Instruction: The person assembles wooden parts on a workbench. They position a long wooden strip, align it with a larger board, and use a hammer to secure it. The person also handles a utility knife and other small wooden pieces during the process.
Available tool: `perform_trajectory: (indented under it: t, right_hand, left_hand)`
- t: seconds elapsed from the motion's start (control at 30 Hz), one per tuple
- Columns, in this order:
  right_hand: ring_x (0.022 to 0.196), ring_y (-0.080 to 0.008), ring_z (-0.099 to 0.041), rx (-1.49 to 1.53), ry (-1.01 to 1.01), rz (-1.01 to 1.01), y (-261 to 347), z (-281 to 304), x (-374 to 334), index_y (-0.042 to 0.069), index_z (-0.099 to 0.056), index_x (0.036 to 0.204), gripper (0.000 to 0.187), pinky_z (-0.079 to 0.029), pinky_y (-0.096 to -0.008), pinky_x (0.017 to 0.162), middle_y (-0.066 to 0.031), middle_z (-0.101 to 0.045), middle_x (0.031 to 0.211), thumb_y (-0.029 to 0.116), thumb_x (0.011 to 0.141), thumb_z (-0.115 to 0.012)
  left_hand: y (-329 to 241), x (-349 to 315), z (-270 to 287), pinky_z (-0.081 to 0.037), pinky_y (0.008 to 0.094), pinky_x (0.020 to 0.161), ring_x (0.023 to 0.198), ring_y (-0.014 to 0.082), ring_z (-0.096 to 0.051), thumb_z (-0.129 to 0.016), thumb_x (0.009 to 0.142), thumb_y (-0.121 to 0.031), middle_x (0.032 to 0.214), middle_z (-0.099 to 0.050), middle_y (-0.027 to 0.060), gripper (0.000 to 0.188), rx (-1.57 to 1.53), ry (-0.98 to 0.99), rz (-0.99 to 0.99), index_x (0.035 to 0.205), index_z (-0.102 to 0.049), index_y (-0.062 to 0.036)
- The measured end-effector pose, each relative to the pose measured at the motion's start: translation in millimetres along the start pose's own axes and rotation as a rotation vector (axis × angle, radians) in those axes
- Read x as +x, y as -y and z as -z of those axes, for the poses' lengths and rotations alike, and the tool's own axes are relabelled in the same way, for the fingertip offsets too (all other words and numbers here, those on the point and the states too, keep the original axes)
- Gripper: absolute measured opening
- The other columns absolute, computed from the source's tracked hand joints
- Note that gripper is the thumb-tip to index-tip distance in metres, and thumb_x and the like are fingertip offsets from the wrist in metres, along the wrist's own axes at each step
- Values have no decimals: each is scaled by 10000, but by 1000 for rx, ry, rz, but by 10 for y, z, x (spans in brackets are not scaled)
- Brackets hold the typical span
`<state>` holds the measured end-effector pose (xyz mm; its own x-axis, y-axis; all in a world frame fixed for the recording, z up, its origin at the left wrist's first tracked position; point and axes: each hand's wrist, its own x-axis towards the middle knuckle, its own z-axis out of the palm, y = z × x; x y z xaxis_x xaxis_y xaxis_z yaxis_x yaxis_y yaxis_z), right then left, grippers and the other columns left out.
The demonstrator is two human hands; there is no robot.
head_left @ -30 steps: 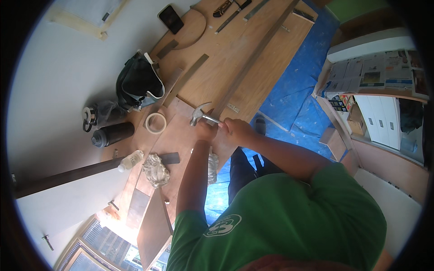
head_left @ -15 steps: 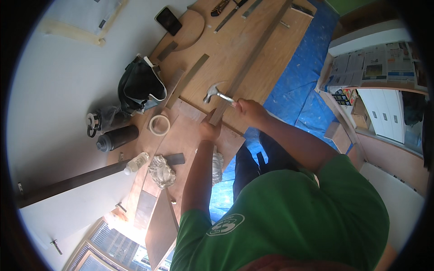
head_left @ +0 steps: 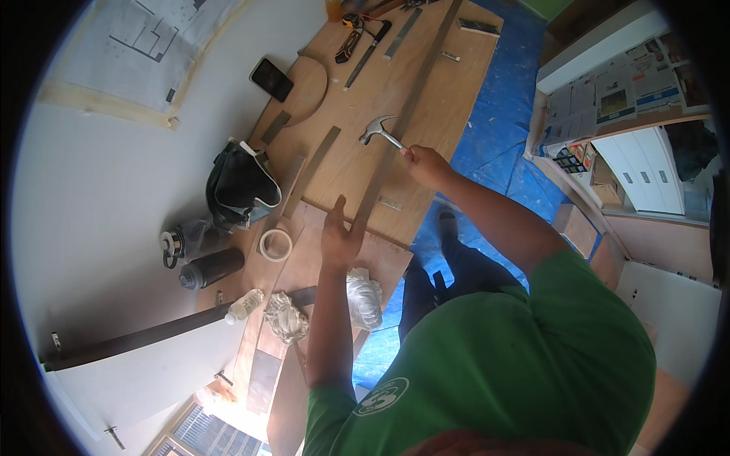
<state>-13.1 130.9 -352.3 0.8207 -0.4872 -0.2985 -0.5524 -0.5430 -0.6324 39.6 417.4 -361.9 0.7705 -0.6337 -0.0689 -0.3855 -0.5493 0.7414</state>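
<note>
My right hand point(head_left: 427, 166) is closed round the lower handle of a claw hammer point(head_left: 386, 134). The hammer's metal head is raised above the long, narrow grey-brown strip point(head_left: 411, 101), which runs lengthwise over the wooden table point(head_left: 445, 140). At the near end of this strip lies my left hand point(head_left: 341, 242), fingers stretched forward and apart, touching or just beside the strip. A shorter strip point(head_left: 318, 163) rests to the left. Close to the right of the long strip is a small metal piece point(head_left: 391, 203).
Along the wall stand a dark open bag point(head_left: 242, 186), two bottles point(head_left: 211, 267) and a tape roll point(head_left: 275, 245). A phone point(head_left: 271, 80) lies on a round-edged board. Crumpled plastic bags point(head_left: 365, 298) and a clear bottle point(head_left: 245, 305) are nearer me. Blue sheeting point(head_left: 487, 144) covers the floor.
My right hand has lifted the hammer up and away from the strip's near end. The left hand's fingers have straightened from their hold round that end. The view has shifted slightly.
</note>
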Motion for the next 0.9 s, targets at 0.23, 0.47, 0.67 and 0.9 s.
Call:
perform_trajectory:
  t: [0.23, 0.47, 0.67, 0.9]
  right_hand:
    - [797, -444, -663, 29, 58, -17, -36, 58, -12, 11, -635, 914, 475, -509, -516, 718, -236, -675, 812, 421, 1068, -453]
    - [756, -431, -665, -58, 190, 184, 6, 126, -265, 45, -630, 924, 401, -509, -522, 679, -213, -667, 770, 400, 1051, -493]
    - [768, -424, -669, -97, 136, 136, -411, 869, 839, 48, -640, 942, 385, -522, -526, 691, -198, -683, 805, 377, 1057, -477]
    - [778, -420, -664, -85, -77, 175, -1076, 1916, 2315, 42, -665, 960, 419, -520, -508, 708, -214, -680, 805, 395, 1063, -465]
  left_hand:
    - [-770, 770, -423, -555, 512, 878, 1040, 401, -685, -656, 918, -329, 1163, -681, 240, 433, 308, 173, 273, 1187, -553, -7]
    - [-725, 750, -626, -569, 547, 770, 834, 421, -721, -566, 978, -327, 867, -723, 196, 259, 389, 136, 365, 1026, -556, -72]
    - [-617, 729, -779, -567, 534, 615, 723, 410, -708, -695, 887, -345, 793, -712, 181, 274, 485, 23, 333, 912, -561, -107]
    - [-690, 700, -771, -564, 518, 612, 697, 376, -704, -715, 854, -330, 763, -706, 148, 247, 497, 12, 353, 955, -613, -129]
